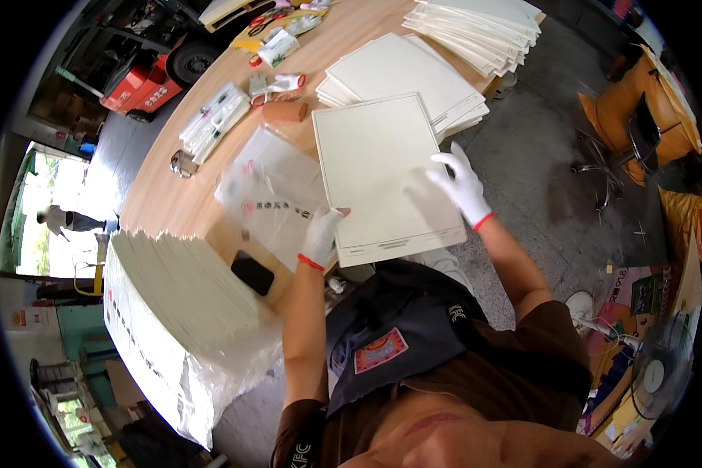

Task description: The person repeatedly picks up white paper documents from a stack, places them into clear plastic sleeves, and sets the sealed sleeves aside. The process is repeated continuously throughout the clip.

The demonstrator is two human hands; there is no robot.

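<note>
A cream rectangular sheet [390, 171] with a thin printed border sits in front of me, its near edge jutting past the table. At its left edge, my left hand [320, 235], in a white glove with a red cuff, grips it with the thumb on top. My right hand [462, 185], gloved the same way, is beside the right edge with its fingers apart. Whether it touches the sheet I cannot tell. Beyond lies a fanned pile of similar sheets [398, 66]. Clear plastic bags [269, 199] with printing lie left of the sheet.
A tall stack of sheets in plastic [171, 296] stands at the left, near a black phone [253, 272]. Another pile [476, 31] is at the table's far right. Gloves [285, 84] and a clear tray [215, 121] are further back. A red forklift [144, 82] and a person [70, 220] appear beyond.
</note>
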